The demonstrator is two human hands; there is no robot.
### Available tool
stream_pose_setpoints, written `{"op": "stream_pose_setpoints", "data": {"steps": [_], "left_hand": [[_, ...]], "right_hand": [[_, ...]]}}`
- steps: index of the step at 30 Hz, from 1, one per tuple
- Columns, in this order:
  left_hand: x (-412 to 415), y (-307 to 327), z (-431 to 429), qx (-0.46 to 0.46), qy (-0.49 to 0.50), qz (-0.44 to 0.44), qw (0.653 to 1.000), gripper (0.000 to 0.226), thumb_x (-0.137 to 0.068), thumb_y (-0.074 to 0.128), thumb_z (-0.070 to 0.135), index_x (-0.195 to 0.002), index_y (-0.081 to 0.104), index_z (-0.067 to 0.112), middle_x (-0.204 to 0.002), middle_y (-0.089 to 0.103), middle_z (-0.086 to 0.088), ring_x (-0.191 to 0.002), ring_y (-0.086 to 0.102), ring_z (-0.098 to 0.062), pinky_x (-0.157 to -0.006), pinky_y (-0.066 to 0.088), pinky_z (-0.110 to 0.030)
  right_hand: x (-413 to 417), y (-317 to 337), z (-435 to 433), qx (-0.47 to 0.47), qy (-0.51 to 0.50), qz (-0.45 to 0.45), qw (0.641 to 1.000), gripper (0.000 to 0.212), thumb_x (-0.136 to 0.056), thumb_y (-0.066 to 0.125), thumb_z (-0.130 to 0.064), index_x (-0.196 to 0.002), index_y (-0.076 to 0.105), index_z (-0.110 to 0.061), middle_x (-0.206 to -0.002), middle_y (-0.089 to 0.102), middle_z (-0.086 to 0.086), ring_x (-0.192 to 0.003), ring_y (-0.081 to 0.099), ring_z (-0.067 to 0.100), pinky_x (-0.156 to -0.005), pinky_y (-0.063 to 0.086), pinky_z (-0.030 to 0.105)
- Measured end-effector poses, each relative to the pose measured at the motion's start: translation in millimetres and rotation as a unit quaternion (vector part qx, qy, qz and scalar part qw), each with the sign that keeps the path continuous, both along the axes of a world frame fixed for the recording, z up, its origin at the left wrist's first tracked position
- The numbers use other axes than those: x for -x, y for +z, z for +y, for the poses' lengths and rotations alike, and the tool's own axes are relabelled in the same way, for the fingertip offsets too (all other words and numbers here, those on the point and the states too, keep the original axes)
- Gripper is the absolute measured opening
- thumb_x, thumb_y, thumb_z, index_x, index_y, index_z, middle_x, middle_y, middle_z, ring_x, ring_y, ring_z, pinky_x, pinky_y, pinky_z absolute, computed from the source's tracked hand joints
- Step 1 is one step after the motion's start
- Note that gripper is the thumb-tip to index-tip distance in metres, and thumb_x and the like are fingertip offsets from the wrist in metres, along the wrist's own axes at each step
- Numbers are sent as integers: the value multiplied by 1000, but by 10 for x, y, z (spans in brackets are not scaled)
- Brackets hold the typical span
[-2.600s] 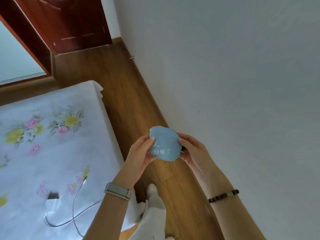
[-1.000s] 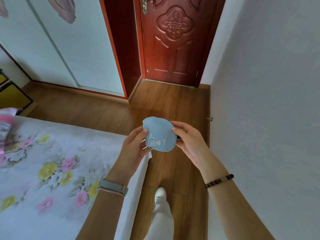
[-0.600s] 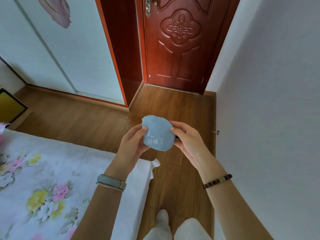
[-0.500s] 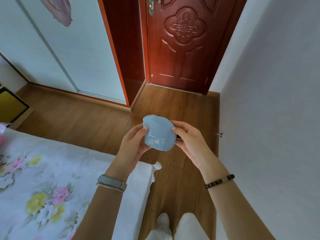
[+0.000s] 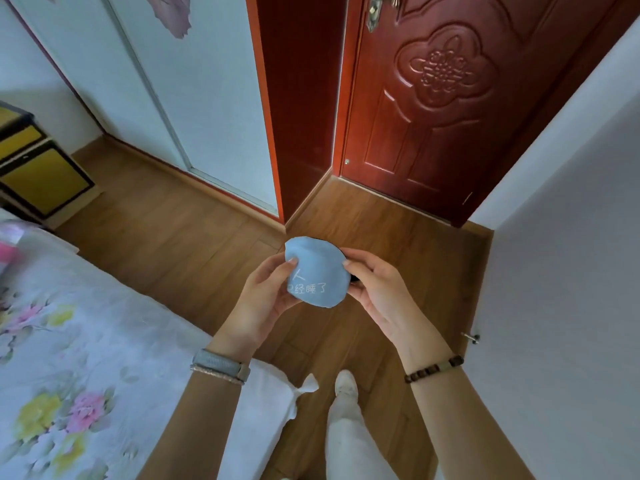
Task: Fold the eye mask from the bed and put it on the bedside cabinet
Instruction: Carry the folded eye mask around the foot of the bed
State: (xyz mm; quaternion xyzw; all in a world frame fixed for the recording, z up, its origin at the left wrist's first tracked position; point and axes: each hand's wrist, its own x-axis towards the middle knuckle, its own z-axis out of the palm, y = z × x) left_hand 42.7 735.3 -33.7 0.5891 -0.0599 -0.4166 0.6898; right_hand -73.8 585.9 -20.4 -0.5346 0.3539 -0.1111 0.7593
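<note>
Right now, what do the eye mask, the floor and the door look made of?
Eye mask: soft pale blue fabric, matte, bending between both hands; white printed characters.
Floor: wood-look planks, satin sheen; solid or laminate unclear.
Door: reddish-brown wood or wood veneer, glossy, carved relief panel.

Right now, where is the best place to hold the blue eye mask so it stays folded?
Probably by its two side edges, one hand from each side, as the left hand and right hand do now. The eye mask is a thin, floppy, folded pad; pinching both edges should keep its layers together.
</note>
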Motion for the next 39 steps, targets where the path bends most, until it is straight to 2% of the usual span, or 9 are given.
{"op": "stream_pose_setpoints", "data": {"steps": [7, 12, 15, 17, 21, 23, 26, 32, 39], "left_hand": [[-572, -33, -760, 12, 88, 34, 995, 38, -95, 59, 30, -127, 59, 11, -117, 69, -9, -97, 74, -18, -72, 59, -28], [-1036, -17, -951, 5, 142, 36, 989, 39, -95, 59, 29, -129, 58, 9, -111, 71, -7, -95, 74, -17, -69, 58, -25], [-1338, -30, -980, 2, 189, 34, 981, 37, -96, 58, 24, -127, 59, 6, -109, 71, -9, -89, 74, -16, -67, 58, -25], [-1557, -42, -980, 0, 214, 35, 976, 35, -96, 57, 23, -126, 59, 5, -110, 70, -10, -88, 75, -16, -65, 58, -24], [-2098, -55, -918, -17, 257, 25, 966, 34, -97, 55, 26, -125, 59, 7, -115, 68, -12, -100, 70, -22, -70, 58, -26], [-2406, -36, -863, -12, 275, 14, 961, 33, -98, 55, 25, -124, 60, 6, -112, 70, -11, -96, 71, -20, -68, 58, -25], [-2875, 39, -750, 3, 311, 7, 950, 31, -98, 54, 22, -123, 61, 5, -105, 70, -8, -89, 72, -17, -66, 57, -24], [-3660, 124, -429, -3, 368, -11, 930, 32, -97, 56, 26, -122, 62, 6, -109, 69, -11, -94, 71, -20, -70, 59, -27], [-4371, 85, -57, -3, 425, -13, 905, 38, -95, 58, 28, -124, 60, 3, -110, 69, -13, -97, 71, -24, -75, 61, -33]], "right_hand": [[-852, 8, -897, -17, 54, 13, 998, 23, -92, 66, -15, -114, 69, -17, -118, 70, 7, -112, 67, 22, -87, 60, 34], [-1486, -34, -1165, -47, 96, 6, 994, 21, -92, 65, -13, -112, 71, -15, -115, 72, 8, -107, 70, 21, -78, 60, 29], [-1926, -99, -1222, -64, 127, -2, 990, 22, -94, 62, -10, -114, 70, -10, -119, 71, 12, -109, 69, 21, -78, 58, 28], [-2250, -124, -1235, -67, 147, -6, 987, 24, -94, 62, -8, -116, 69, -6, -119, 71, 14, -109, 69, 22, -77, 58, 27], [-2969, -137, -1208, -83, 178, -14, 980, 19, -92, 62, -4, -108, 72, -6, -110, 74, 12, -95, 73, 17, -70, 58, 24], [-3349, -120, -1172, -82, 207, -24, 975, 18, -93, 61, -4, -105, 73, -7, -105, 75, 9, -91, 74, 15, -70, 58, 25], [-3945, -25, -1059, -71, 257, -31, 963, 20, -94, 59, -5, -106, 74, -8, -104, 77, 8, -94, 74, 16, -73, 58, 25], [-4930, 135, -730, -70, 321, -41, 944, 23, -92, 61, -7, -92, 81, -20, -105, 78, 6, -100, 73, 17, -75, 58, 24], [-5855, 80, -340, -84, 376, -31, 922, 20, -92, 62, -8, -104, 77, -14, -107, 77, 9, -98, 74, 19, -75, 58, 25]]}}
